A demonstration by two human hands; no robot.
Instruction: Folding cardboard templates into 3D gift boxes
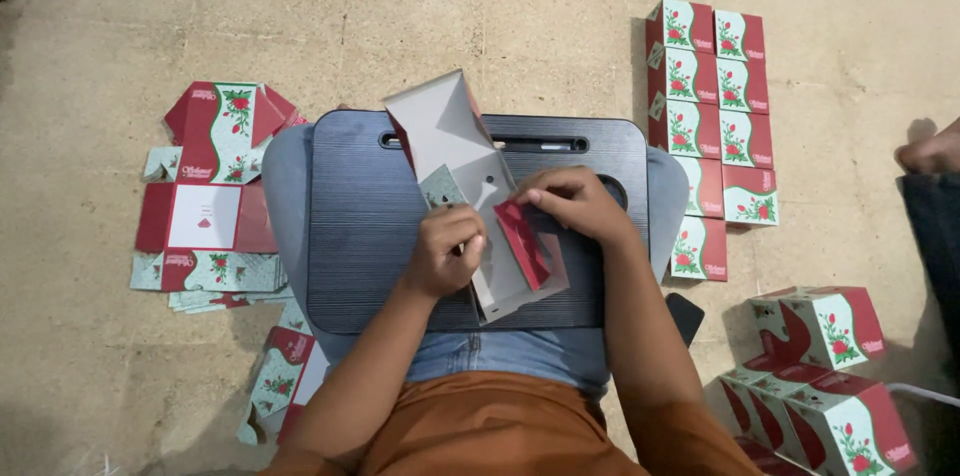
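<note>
Both hands on one workpiece. L hand (pixel 445 248) closed in a fist grip on the near-left edge of an unfolded carton blank (pixel 470 186), grey inner side up. R hand (pixel 572 202) pinching the red flap (pixel 523 243) at the blank's near-right, fingertips curled over it.

Blank lies on a black lap desk (pixel 370 236) (the counter here) across the person's knees. Long axis runs diagonal: far-left end sticks up past the desk's handle slot (pixel 540 144), near-right end sits just under the hands. So the work zone = near end, between the two hands; flap is directly under the R hand, L hand just beside it, touching the blank. R is nearer the flap, L only steadies.

Around it:
- Flat printed blanks (pixel 205 216) (red/green, rose print) in a loose pile on the floor (pixel 480 6), left.
- Folded cartons (pixel 715 116) in two neat rows, right of desk.
- More assembled boxes (pixel 820 376) near-right, loosely piled.
- Another person's foot (pixel 930 151) at the right edge, well apart.
</note>
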